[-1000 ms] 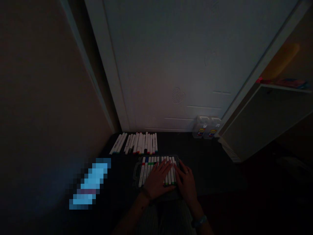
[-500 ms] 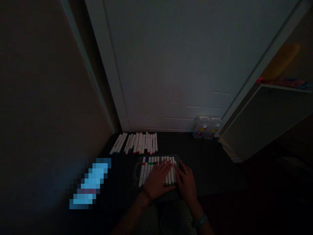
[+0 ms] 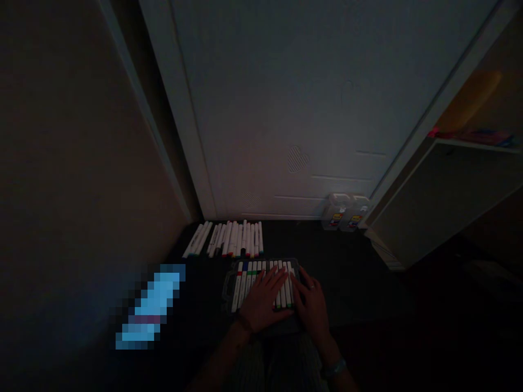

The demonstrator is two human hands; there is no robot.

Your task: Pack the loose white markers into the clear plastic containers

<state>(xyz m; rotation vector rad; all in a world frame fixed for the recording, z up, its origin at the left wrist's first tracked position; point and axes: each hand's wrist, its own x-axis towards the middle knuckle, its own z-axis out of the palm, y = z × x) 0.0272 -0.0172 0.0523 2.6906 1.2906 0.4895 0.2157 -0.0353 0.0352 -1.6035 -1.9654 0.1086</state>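
A clear plastic case (image 3: 227,288) lies flat on the dark tabletop, holding a row of white markers (image 3: 241,288) with coloured bands. Across the middle of that row rests my left hand (image 3: 263,299), fingers stretched out over the markers and hiding part of them. My right hand (image 3: 311,302) is at the case's right edge, its fingers extended and touching the edge or the last markers. I see nothing gripped in either hand. Behind the case, to the left, several loose white markers (image 3: 232,239) lie side by side.
Two clear plastic cases (image 3: 337,212) with coloured labels stand against a pale panel (image 3: 286,109) at the back right. A blurred bright-blue screen (image 3: 157,299) is at the left. On the right, a shelf (image 3: 478,144) bears colourful items. The dark table (image 3: 359,283) extends right of my hands.
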